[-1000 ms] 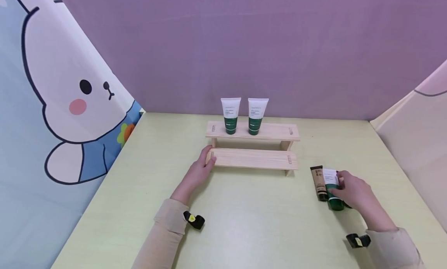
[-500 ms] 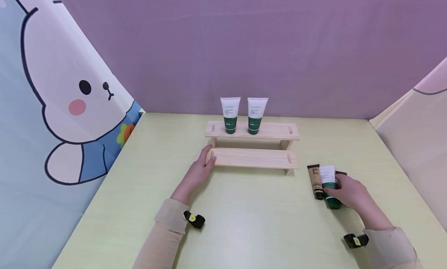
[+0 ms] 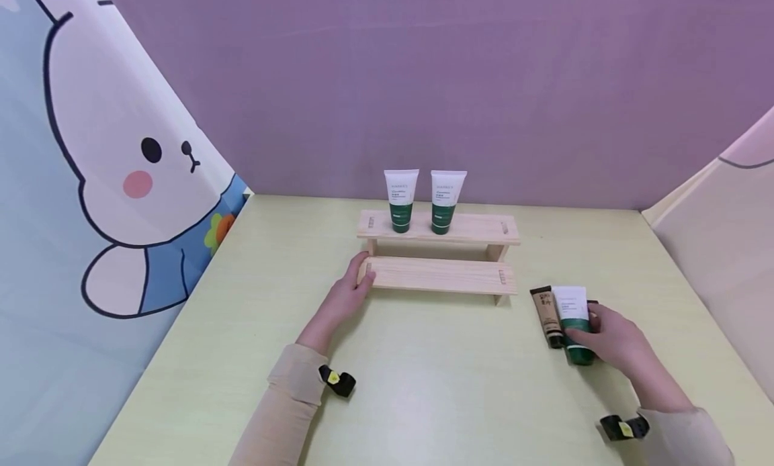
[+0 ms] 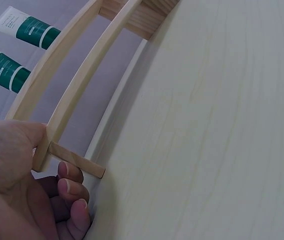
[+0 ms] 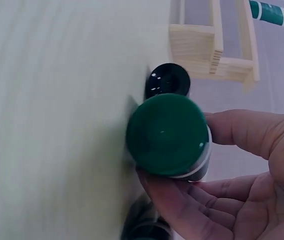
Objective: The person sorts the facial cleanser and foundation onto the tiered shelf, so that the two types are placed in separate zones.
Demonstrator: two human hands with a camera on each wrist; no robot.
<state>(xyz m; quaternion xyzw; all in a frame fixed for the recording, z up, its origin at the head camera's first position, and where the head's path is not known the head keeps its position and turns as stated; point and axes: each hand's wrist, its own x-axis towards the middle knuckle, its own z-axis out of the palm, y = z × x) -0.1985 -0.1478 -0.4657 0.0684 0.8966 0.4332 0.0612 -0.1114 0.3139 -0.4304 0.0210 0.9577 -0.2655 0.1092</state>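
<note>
My left hand [image 3: 346, 295] holds the left end of the lower board of a two-step wooden rack [image 3: 438, 275]; the left wrist view shows the thumb on the board and the fingers curled by the end support. On the upper step two white-and-green squeeze tubes [image 3: 401, 201] stand upright on their caps. At the right, my right hand [image 3: 619, 338] grips another white-and-green squeeze tube [image 3: 572, 305], thumb on one side and fingers on the other. Its green cap [image 5: 167, 135] faces the right wrist camera. Against its left side lies a brown tube with a black cap [image 3: 547, 315].
Another dark-capped tube [image 5: 149, 227] lies on the other side of the gripped tube, mostly hidden by my right hand in the head view. The pale table [image 3: 423, 379] ends at a purple cloth backdrop [image 3: 484, 90]. Printed cloth [image 3: 151, 211] hangs at the left.
The gripped tube and the brown tube have shifted slightly left on the table. My right fingers have settled around the tube's sides. The left hand and the rack have stayed in place.
</note>
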